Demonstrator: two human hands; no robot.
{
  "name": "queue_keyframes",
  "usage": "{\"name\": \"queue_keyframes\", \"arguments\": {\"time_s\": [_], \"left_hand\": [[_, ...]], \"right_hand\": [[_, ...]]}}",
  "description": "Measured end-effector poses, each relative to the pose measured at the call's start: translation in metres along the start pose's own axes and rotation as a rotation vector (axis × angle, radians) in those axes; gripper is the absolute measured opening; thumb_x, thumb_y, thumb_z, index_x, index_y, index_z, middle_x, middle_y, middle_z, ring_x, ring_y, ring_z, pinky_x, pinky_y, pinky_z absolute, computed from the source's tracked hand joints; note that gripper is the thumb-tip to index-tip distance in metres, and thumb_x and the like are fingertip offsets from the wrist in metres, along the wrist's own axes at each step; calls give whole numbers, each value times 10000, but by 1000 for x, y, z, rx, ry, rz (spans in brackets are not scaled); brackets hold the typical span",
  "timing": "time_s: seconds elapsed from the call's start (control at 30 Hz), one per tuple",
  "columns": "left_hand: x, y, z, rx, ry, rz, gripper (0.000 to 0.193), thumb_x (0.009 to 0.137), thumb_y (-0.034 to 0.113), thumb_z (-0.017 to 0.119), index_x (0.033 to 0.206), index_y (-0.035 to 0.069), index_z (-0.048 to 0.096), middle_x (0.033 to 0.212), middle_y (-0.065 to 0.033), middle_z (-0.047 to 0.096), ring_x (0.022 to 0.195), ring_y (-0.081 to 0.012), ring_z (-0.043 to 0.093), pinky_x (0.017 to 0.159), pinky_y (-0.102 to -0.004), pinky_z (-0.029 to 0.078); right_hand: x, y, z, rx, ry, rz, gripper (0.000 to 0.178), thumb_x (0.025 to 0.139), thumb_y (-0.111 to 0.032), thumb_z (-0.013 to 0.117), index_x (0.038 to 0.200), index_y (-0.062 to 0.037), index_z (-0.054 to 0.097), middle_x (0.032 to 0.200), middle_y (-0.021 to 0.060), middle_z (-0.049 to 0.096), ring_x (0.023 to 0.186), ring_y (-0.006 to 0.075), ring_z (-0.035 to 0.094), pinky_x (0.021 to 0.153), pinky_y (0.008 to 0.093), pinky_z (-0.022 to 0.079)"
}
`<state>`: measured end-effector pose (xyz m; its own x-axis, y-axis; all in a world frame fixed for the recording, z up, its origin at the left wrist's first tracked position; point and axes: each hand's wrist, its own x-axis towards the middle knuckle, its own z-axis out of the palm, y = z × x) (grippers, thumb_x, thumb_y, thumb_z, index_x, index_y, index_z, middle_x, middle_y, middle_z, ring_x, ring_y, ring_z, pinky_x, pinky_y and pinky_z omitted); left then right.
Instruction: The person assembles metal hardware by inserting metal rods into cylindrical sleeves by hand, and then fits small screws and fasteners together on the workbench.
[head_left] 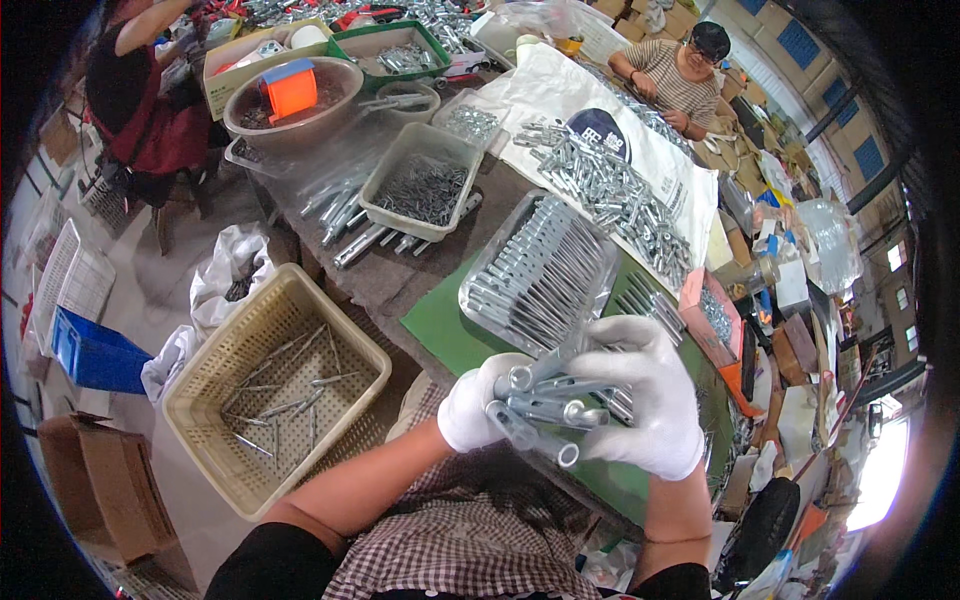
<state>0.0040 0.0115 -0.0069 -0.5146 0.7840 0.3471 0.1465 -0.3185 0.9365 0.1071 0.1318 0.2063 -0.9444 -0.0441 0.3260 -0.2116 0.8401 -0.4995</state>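
Out on the left, down beside the green board (440, 322), sits a tan basket (240, 340) with a few slim metal pieces (335, 379) scattered across its bottom. Beyond the board's far left side, there's a tub of dark small parts (400, 221). Now to the action, over the board's near edge: the left hand (472, 405), white-gloved, is curled against the bunch of metal tubes (540, 408), some fingers hidden behind it, so I can't tell how each one sits. On the board behind rests the tray (467, 286), packed with more tubes in rows. And here's the right hand (655, 400), gloved too, fingers and thumb clamped around the bunch from its right side. The open ends stick out unevenly, so squaring them up looks worthwhile: a light squeeze from both palms should do it, pressure even, tubes parallel, low over the board in case one slips. Smooth metal could slide against cloth gloves. At the board's right side stands the pink box (692, 318), well clear of the grip.
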Motion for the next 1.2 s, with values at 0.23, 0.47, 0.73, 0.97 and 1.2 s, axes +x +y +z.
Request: {"name": "queue_keyframes", "arguments": {"time_s": [0.23,0.47,0.73,0.97,1.2], "left_hand": [[-3,9,-4,-59,-46,0,320,761,192,691,1019,11,635,918,-108,659,803,-260,630,733,-354,517],[-6,25,3,-628,90,-294,193,905,88,567,1089,54,614,996,-32,648,903,-149,625,782,-291,520],[-14,-23,11,172,249,25,553,756,-8,746,1235,53,477,1134,-81,612,1014,-186,622,890,-341,521],[-6,-2,10,298,282,150,588,743,8,772,1241,49,462,1139,-86,601,999,-194,625,873,-346,530],[-10,11,8,224,302,92,608,734,54,799,1235,51,455,1125,-88,605,988,-203,629,871,-352,526]], "right_hand": [[9,56,51,-59,148,285,193,820,-161,659,996,-81,669,969,134,645,886,313,629,818,395,501],[20,81,111,-431,87,151,267,811,-255,657,1010,-78,634,947,144,635,866,350,614,765,459,486],[23,74,117,-420,69,280,210,833,-221,632,983,-77,607,904,154,631,831,364,629,756,466,497],[18,73,76,-154,66,336,265,850,-167,642,1104,-96,618,981,160,650,903,323,640,808,404,511],[-8,-6,-8,523,696,298,349,857,24,547,1205,53,563,959,85,613,792,148,636,739,270,527]]}}
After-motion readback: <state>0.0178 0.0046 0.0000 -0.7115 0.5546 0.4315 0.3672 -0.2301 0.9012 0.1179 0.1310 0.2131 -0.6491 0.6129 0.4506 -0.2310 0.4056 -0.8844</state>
